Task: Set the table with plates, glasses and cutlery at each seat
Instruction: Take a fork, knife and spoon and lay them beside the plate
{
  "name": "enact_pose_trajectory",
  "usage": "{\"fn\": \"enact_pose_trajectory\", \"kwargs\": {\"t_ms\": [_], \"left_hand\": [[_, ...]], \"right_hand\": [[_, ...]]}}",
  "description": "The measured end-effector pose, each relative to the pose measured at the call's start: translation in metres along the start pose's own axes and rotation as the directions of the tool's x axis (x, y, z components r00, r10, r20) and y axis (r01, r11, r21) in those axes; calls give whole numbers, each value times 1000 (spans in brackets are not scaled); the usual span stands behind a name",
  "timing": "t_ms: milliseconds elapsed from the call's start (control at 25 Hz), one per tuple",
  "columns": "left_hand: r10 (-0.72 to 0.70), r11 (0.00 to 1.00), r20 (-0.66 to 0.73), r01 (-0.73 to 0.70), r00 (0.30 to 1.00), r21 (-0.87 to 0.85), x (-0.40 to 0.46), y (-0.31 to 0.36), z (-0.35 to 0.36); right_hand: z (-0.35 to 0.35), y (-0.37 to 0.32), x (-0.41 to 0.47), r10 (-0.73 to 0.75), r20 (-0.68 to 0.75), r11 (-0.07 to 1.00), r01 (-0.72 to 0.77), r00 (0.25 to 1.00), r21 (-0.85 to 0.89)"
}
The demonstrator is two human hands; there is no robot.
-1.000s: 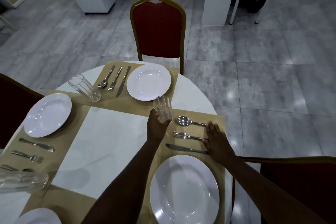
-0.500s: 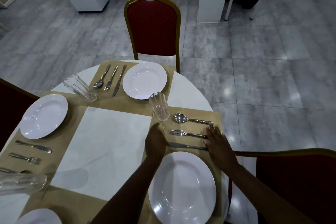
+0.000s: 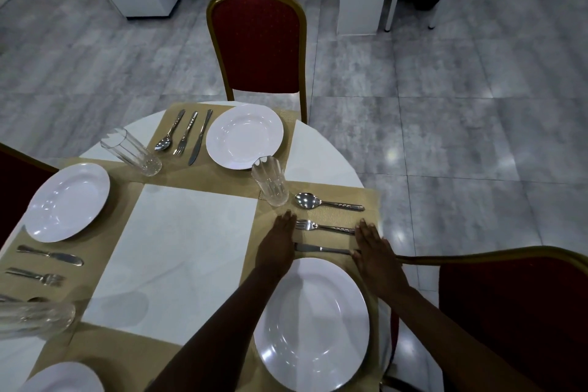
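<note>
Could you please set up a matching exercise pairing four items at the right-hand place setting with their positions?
Items:
1. spoon
2. fork
3. knife
4. glass

Positions:
A. nearest the plate
B. between the other two cutlery pieces
C. upright at the placemat corner
D. farthest cutlery from the plate

Pairs: 1-D, 2-B, 3-A, 4-C

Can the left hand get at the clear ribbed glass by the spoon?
Probably yes: the left hand lies flat just short of the clear ribbed glass, with only bare beige placemat between them.
</note>
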State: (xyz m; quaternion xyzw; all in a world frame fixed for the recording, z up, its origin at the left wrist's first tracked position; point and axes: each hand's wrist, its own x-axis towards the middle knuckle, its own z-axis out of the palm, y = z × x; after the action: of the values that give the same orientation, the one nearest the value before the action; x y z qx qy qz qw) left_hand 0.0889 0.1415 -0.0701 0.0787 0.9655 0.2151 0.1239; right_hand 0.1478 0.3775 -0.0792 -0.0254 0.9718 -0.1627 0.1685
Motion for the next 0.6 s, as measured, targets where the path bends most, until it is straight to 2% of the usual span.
{"fn": "enact_pose_trajectory", "kwargs": {"t_ms": [80,200,400,600], "left_hand": [[30,999,8,-30,1000,24,9,9,-2],[147,974,49,-153,988,164,22,16,0],[137,953,95,-157,986,258,30,16,7],[69,968,122,-96,990,230,16,22,0]], "right_hand": [[-4,-1,12,-6,-4,1000,6,1000,21],[-7,-4,33,-7,-14,999,8,1000,41],[-3,-2,47,6,-9,1000,-6,1000,13],[-8,0,45,-20,-10,1000,19,1000,-5]]}}
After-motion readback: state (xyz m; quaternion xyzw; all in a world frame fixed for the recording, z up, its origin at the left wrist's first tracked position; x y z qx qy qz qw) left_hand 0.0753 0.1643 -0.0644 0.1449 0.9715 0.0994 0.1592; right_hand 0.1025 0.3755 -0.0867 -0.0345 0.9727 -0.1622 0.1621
